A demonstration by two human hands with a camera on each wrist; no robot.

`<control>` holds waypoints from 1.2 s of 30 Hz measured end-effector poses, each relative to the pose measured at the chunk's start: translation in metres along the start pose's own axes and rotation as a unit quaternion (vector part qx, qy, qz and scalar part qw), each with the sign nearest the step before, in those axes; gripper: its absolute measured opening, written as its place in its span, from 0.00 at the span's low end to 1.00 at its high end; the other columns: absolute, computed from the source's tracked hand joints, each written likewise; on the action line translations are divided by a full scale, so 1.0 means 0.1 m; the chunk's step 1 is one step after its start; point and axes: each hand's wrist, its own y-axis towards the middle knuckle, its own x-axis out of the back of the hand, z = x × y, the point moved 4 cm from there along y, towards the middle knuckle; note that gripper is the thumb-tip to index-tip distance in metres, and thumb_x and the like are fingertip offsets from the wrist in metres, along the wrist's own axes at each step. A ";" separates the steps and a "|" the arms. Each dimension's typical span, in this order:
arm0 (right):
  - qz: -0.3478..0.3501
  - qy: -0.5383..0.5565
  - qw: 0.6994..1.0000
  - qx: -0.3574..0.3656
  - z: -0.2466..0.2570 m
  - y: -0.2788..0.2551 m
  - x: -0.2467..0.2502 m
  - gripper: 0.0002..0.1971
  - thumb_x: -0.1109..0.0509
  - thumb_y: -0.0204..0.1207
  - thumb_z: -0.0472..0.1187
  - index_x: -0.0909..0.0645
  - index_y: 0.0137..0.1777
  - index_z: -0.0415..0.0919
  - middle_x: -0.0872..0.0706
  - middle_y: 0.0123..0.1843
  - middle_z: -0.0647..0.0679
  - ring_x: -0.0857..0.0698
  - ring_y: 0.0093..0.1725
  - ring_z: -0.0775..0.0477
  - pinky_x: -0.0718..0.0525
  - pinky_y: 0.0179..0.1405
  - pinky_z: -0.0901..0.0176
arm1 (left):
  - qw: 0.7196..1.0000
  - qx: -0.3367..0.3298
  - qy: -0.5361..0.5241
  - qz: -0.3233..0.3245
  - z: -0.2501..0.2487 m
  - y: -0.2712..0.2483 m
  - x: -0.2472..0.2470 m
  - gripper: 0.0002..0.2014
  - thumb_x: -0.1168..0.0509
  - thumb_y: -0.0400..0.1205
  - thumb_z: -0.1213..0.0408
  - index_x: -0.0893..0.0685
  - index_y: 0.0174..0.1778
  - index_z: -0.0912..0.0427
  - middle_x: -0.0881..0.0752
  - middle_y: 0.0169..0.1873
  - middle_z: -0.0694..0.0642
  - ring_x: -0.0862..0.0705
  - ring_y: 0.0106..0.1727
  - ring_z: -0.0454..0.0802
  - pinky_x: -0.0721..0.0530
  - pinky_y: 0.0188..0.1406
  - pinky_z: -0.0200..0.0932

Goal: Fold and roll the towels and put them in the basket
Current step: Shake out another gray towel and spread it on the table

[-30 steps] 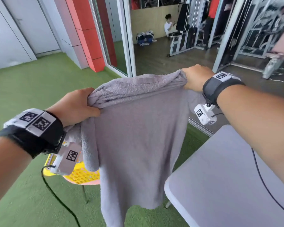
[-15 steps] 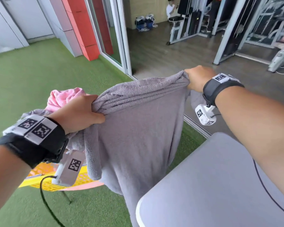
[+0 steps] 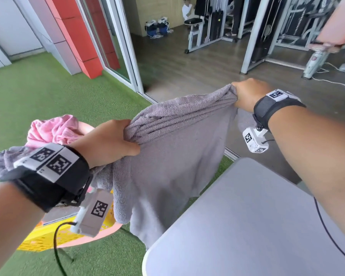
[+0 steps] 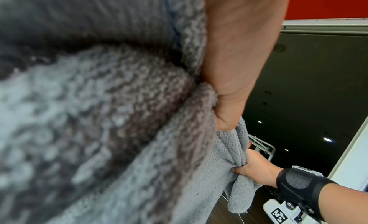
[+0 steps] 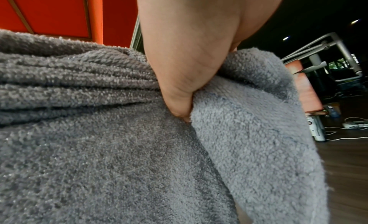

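Grey plastic of the folding table (image 3: 247, 226) fills the near right corner under your right forearm, bare and, as a judgement, the likely surface for folding. Just beyond its edge hangs the grey towel (image 3: 167, 166), spread in the air between your two hands so that its own weight pulls it flat; its lower hem drops out of sight behind the table edge. Your left hand (image 3: 106, 142) is the lower one, knuckles up, fingers curled over a gathered bunch of the top edge with the thumb clamped beneath. Your right hand (image 3: 247, 94) is raised higher and farther out, arm nearly straight, fist closed round the opposite corner; the right wrist view shows cloth pinched between thumb and curled fingers. The top edge therefore slopes upward to the right and ridges into long pleats. Behind your left wrist sits the yellow basket (image 3: 40, 240) on a pink stool (image 3: 108, 234), with a pink towel (image 3: 54, 130) and another grey one (image 3: 2, 162) heaped above it, unfolded. Beyond lie green turf (image 3: 38, 92) and gym machines (image 3: 217, 20).
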 end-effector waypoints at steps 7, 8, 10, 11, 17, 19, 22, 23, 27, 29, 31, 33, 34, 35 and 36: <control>0.012 -0.028 0.999 -0.025 -0.40 -0.44 -0.16 0.12 0.30 0.71 0.35 0.32 0.38 0.47 0.23 0.35 0.45 0.20 0.37 0.38 0.25 0.33 0.54 | 0.999 -0.030 -0.031 0.018 -0.30 -0.17 -0.34 0.12 0.25 0.68 0.60 0.18 0.42 0.55 0.12 0.34 0.52 0.14 0.37 0.50 0.17 0.35 0.44; 0.014 -0.039 0.999 -0.025 -0.44 -0.51 -0.17 0.13 0.30 0.71 0.35 0.33 0.38 0.47 0.22 0.36 0.45 0.20 0.37 0.38 0.26 0.33 0.54 | 0.998 -0.035 -0.039 0.020 -0.35 -0.21 -0.39 0.11 0.24 0.68 0.60 0.18 0.41 0.55 0.12 0.33 0.51 0.14 0.37 0.49 0.18 0.33 0.44; 0.016 -0.054 0.998 -0.031 -0.55 -0.66 -0.19 0.15 0.30 0.72 0.34 0.34 0.37 0.48 0.21 0.38 0.45 0.20 0.39 0.38 0.28 0.34 0.53 | 0.997 -0.048 -0.059 0.032 -0.48 -0.32 -0.49 0.10 0.25 0.68 0.61 0.18 0.41 0.55 0.12 0.33 0.52 0.14 0.36 0.49 0.18 0.32 0.45; 0.016 -0.056 0.998 -0.037 -0.61 -0.74 -0.19 0.16 0.29 0.71 0.34 0.35 0.37 0.49 0.22 0.39 0.45 0.21 0.39 0.38 0.29 0.35 0.53 | 0.995 -0.057 -0.073 0.041 -0.54 -0.39 -0.54 0.10 0.25 0.67 0.60 0.17 0.41 0.55 0.11 0.34 0.53 0.13 0.36 0.50 0.17 0.33 0.46; 0.028 -0.084 0.994 -0.071 -0.93 -1.37 -0.18 0.09 0.29 0.75 0.43 0.29 0.44 0.52 0.17 0.45 0.47 0.15 0.48 0.38 0.24 0.40 0.52 | 0.985 -0.090 -0.119 0.088 -0.80 -0.82 -0.92 0.17 0.28 0.60 0.50 0.17 0.42 0.52 0.11 0.34 0.50 0.14 0.35 0.46 0.16 0.36 0.48; 0.040 -0.096 0.992 -0.075 -1.01 -1.64 -0.19 0.08 0.29 0.75 0.44 0.27 0.44 0.52 0.15 0.49 0.46 0.13 0.49 0.38 0.24 0.40 0.53 | 0.984 -0.101 -0.117 0.090 -0.86 -0.98 -1.03 0.19 0.30 0.59 0.48 0.18 0.42 0.52 0.12 0.34 0.50 0.13 0.38 0.48 0.15 0.37 0.50; 0.054 -0.109 0.988 -0.101 -1.14 -2.10 -0.21 0.10 0.30 0.75 0.42 0.30 0.39 0.52 0.15 0.47 0.47 0.16 0.45 0.40 0.22 0.40 0.53 | 0.982 -0.121 -0.116 0.087 -0.93 -1.23 -1.20 0.18 0.29 0.61 0.49 0.18 0.44 0.52 0.12 0.35 0.49 0.13 0.39 0.47 0.14 0.39 0.50; 0.058 -0.113 0.986 -0.110 -1.18 -2.26 -0.21 0.11 0.31 0.75 0.40 0.31 0.37 0.51 0.15 0.46 0.47 0.17 0.43 0.41 0.21 0.40 0.53 | 0.981 -0.130 -0.117 0.088 -0.96 -1.34 -1.26 0.17 0.28 0.62 0.49 0.18 0.44 0.51 0.12 0.36 0.49 0.13 0.39 0.46 0.14 0.39 0.50; 0.063 -0.127 0.978 -0.151 -1.33 -2.91 -0.09 0.13 0.34 0.76 0.35 0.29 0.36 0.53 0.14 0.49 0.48 0.14 0.48 0.40 0.22 0.42 0.54 | 0.977 -0.160 -0.106 0.095 -1.09 -1.83 -1.55 0.14 0.28 0.68 0.52 0.20 0.45 0.50 0.13 0.36 0.47 0.14 0.38 0.44 0.15 0.38 0.47; 0.070 -0.128 0.976 -0.165 -1.41 -3.23 -0.03 0.14 0.34 0.76 0.33 0.28 0.38 0.54 0.16 0.48 0.49 0.13 0.53 0.40 0.22 0.43 0.55 | 0.978 -0.165 -0.091 0.087 -1.15 -2.07 -1.69 0.14 0.30 0.68 0.50 0.22 0.45 0.51 0.13 0.36 0.48 0.14 0.37 0.47 0.15 0.38 0.48; 0.077 -0.122 0.975 -0.170 -1.48 -3.48 0.04 0.14 0.34 0.75 0.32 0.28 0.41 0.55 0.17 0.48 0.49 0.13 0.54 0.40 0.21 0.44 0.54 | 0.980 -0.169 -0.075 0.074 -1.23 -2.27 -1.79 0.16 0.32 0.67 0.48 0.24 0.44 0.52 0.14 0.35 0.50 0.14 0.38 0.51 0.15 0.39 0.50; 0.084 -0.119 0.975 -0.169 -1.57 -3.68 0.09 0.13 0.34 0.75 0.33 0.26 0.44 0.55 0.16 0.48 0.49 0.13 0.54 0.40 0.22 0.43 0.54 | 0.980 -0.176 -0.068 0.065 -1.34 -2.44 -1.85 0.16 0.33 0.68 0.46 0.25 0.42 0.52 0.14 0.35 0.50 0.15 0.39 0.52 0.16 0.40 0.49; 0.083 -0.116 0.975 -0.168 -1.64 -3.77 0.11 0.12 0.34 0.76 0.33 0.24 0.46 0.55 0.16 0.48 0.49 0.13 0.54 0.40 0.22 0.43 0.54 | 0.980 -0.178 -0.067 0.062 -1.41 -2.52 -1.86 0.16 0.32 0.69 0.46 0.26 0.42 0.52 0.14 0.35 0.50 0.16 0.38 0.51 0.17 0.40 0.49; 0.082 -0.113 0.976 -0.167 -1.71 -3.85 0.13 0.12 0.34 0.76 0.34 0.23 0.47 0.55 0.15 0.49 0.49 0.13 0.53 0.40 0.22 0.43 0.54 | 0.980 -0.179 -0.068 0.058 -1.48 -2.59 -1.86 0.16 0.31 0.70 0.46 0.25 0.42 0.52 0.14 0.34 0.50 0.16 0.37 0.49 0.18 0.39 0.48; 0.080 -0.113 0.977 -0.165 -1.78 -3.93 0.14 0.11 0.34 0.76 0.35 0.23 0.45 0.55 0.14 0.49 0.49 0.13 0.52 0.40 0.21 0.42 0.55 | 0.980 -0.181 -0.070 0.053 -1.55 -2.65 -1.86 0.16 0.30 0.70 0.45 0.25 0.41 0.51 0.14 0.33 0.49 0.16 0.36 0.48 0.18 0.39 0.48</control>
